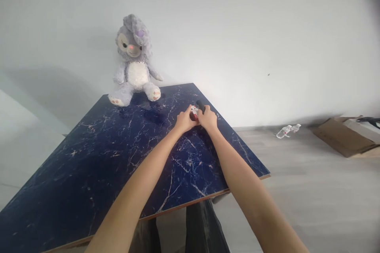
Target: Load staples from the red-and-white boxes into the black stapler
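Both arms reach out over a dark blue marbled table [97, 158]. My left hand [184, 121] and my right hand [208, 119] meet near the table's far right side, fingers closed around a small red and white object [194, 112]. A black part [201, 105] sticks up from it beside the right hand. The object is too small to name. It sits just above or on the tabletop.
A grey plush rabbit [134, 63] sits at the table's far edge against the white wall. On the floor to the right lie a clear plastic bottle [287, 130] and flattened cardboard [346, 136]. The table's right edge [246, 154] runs close to my right forearm.
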A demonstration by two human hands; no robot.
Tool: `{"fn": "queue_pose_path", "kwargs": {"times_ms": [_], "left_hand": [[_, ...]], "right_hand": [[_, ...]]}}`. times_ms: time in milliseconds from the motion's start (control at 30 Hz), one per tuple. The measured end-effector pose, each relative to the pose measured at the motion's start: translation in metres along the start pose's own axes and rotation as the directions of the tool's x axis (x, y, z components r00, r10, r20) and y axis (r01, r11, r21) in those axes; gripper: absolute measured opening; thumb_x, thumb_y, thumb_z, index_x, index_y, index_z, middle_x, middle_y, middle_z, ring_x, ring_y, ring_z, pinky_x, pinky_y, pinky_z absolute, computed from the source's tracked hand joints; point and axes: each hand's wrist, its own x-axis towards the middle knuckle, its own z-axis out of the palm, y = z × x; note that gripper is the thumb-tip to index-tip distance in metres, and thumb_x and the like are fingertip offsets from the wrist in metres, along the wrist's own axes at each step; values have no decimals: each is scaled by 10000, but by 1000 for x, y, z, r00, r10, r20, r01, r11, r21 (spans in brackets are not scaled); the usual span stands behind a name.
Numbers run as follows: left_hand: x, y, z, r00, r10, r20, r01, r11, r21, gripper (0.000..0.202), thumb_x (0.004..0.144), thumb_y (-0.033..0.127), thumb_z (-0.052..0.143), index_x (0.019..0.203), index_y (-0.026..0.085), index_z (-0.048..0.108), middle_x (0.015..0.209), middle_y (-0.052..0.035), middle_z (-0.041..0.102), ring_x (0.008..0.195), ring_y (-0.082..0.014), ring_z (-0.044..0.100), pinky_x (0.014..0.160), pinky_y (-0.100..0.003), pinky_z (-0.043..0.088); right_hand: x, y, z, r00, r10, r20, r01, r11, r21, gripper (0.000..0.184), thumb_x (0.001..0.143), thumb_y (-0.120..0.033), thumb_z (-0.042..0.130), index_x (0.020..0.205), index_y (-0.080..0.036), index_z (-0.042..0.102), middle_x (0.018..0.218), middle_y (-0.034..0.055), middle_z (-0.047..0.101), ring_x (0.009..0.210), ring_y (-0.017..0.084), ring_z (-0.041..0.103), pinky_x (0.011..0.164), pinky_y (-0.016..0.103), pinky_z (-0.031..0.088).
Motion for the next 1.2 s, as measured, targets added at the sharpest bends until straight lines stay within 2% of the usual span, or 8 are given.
{"fn": "queue_pose_path", "kwargs": {"times_ms": [133, 267, 400, 500, 667, 767, 833, 1200], "left_hand": [[5, 16, 15, 999, 30, -21, -26, 989, 148, 1053, 743, 596, 756, 1576, 139, 301, 1270, -218, 680, 1214, -447, 587, 1005, -531, 420], [-17, 3, 0, 993, 86, -85, -69, 981, 183, 832, 834, 565, 669, 1524, 182, 407, 1336, -180, 649, 1242, -400, 557, 1048, -512, 373], [-60, -50, -48, 975, 169, -143, -132, 963, 234, 460, 945, 392, 529, 1362, 210, 599, 1225, -115, 710, 1169, -319, 595, 1073, -489, 361], [-102, -107, -100, 979, 87, -183, -30, 955, 296, 352, 950, 344, 509, 1226, 217, 687, 1188, -106, 727, 1127, -304, 616, 1067, -495, 381], [-147, -156, -152, 937, -99, -336, 221, 912, 346, 384, 961, 342, 484, 1206, 138, 698, 1154, -156, 730, 1126, -336, 619, 1027, -492, 433], [-144, -156, -148, 975, -19, -221, 101, 925, 366, 422, 981, 380, 478, 1300, 168, 656, 1280, -127, 692, 1197, -298, 592, 1074, -466, 413], [-139, -154, -142, 994, 29, -107, 10, 936, 353, 429, 1000, 409, 458, 1309, 184, 654, 1365, -115, 650, 1258, -281, 560, 1118, -480, 373], [-139, -167, -134, 1000, 8, -12, -3, 927, 375, 453, 1006, 466, 450, 1323, 218, 658, 1468, -98, 575, 1339, -321, 491, 1124, -527, 373]], "right_hand": [[9, 17, -2, 994, 50, -93, -42, 995, 86, 522, 940, -440, 445, 1372, -149, 474, 1202, 192, 681, 1141, 355, 639, 1028, 515, 439], [6, 17, -2, 964, 35, -263, 1, 991, 135, 581, 962, -502, 388, 1417, -142, 424, 1336, 205, 590, 1263, 338, 541, 1084, 501, 391], [-13, 2, -7, 898, -110, -426, 144, 988, 50, 553, 996, -440, 317, 1457, -135, 357, 1408, 227, 494, 1355, 332, 430, 1136, 552, 305], [-37, -23, -1, 836, -307, -454, 334, 942, -22, 587, 1010, -422, 333, 1521, -143, 261, 1519, 234, 366, 1435, 319, 329, 1169, 563, 251], [-67, -73, 45, 737, -661, -141, 665, 746, -17, 547, 1012, -388, 395, 1507, -158, 363, 1590, 182, 316, 1485, 297, 263, 1203, 510, 237], [-64, -91, 76, 637, -731, 244, 749, 662, 24, 433, 995, -360, 450, 1362, -168, 575, 1459, 153, 525, 1358, 291, 449, 1165, 456, 320], [-57, -93, 89, 651, -673, 352, 720, 694, -3, 378, 988, -329, 469, 1257, -149, 663, 1316, 149, 642, 1243, 280, 545, 1131, 425, 364], [-48, -82, 100, 695, -648, 313, 695, 717, -57, 324, 977, -281, 520, 1202, -166, 722, 1291, 101, 683, 1200, 254, 596, 1096, 371, 410]]}}
